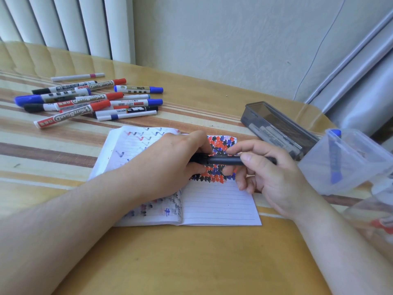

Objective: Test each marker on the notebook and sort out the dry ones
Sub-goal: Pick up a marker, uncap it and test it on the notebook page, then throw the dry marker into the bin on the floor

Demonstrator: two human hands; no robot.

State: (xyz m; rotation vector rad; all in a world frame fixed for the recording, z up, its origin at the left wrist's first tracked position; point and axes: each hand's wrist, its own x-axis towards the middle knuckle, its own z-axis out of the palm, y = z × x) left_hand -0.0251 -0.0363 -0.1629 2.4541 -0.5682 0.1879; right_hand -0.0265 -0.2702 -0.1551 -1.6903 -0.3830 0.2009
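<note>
Left hand [174, 158] is curled round the left end of a black marker [225, 160], fingers wrapped, thumb side toward the page. Right hand [268, 173] pinches the marker's right half, thumb on top, index stretched above the barrel, other fingers loosely curled under. Both hands grip the same marker, held just above the notebook [212, 205].

Key relation: the marker's long axis runs left-right, roughly level, bridging the two hands over the upper right page. A seam shows near the left hand, so one end is probably the cap. Likely step, judging by the grip: pulling the cap off or pushing it back on along that axis. Cannot tell which, and the tip is hidden. Neither hand is nearer; they share it.

The notebook lies open right under the hands, ruled pages, right page top covered in a dense red, blue and black scribble patch [221, 143]. The left page carries zigzag test marks, mostly covered by the left forearm. Bare lines remain on the lower right page, near the right hand.

Outward: marker pile [89, 99] lies far left on the table [170, 262], well apart from the hands, a mix of red, blue and black caps, mostly lying left-right. Dark tray [274, 126] is at right beyond the notebook, with markers lying in it. Clear box [348, 162] is just right of the right hand, a blue marker [335, 156] standing in it. Which container takes the dry ones, cannot tell.
</note>
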